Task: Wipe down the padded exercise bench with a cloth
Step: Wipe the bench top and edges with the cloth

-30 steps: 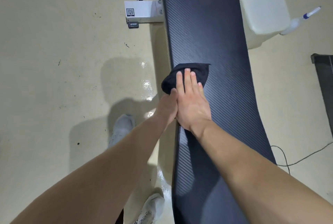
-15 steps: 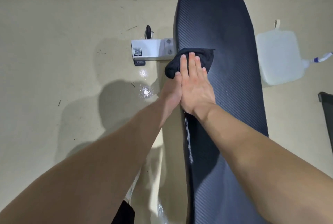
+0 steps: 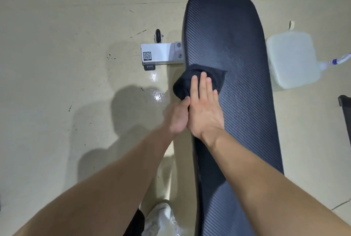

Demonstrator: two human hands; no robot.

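on the left, the pale floor (image 3: pixel 57 65) is showing dark scuffs and a glossy patch. a white metal foot (image 3: pixel 161 53) bearing a qr label is sticking out from under the left edge of the padded surface (image 3: pixel 237 36), with a small black wheel (image 3: pixel 158 35) sitting at its far side. near the bottom, a white shoe (image 3: pixel 161 215) is standing on the floor just beside the surface.

the left hand (image 3: pixel 177 116) is reaching along the surface's left edge and touching the black cloth (image 3: pixel 183 84). its fingers are out of sight, so i cannot tell whether it is gripping anything. the cloth is lying bunched on the left part of the dark ribbed padding, spilling slightly over the edge. the right hand (image 3: pixel 204 110) is lying flat on the cloth, fingers straight and close together, pressing it down.

to the right, a translucent white jug (image 3: pixel 292 61) is sitting on the floor just beside the surface, with a white-and-blue nozzle (image 3: pixel 340 60) poking out at its right. a dark object (image 3: pixel 346 114) is cutting in at the right border.
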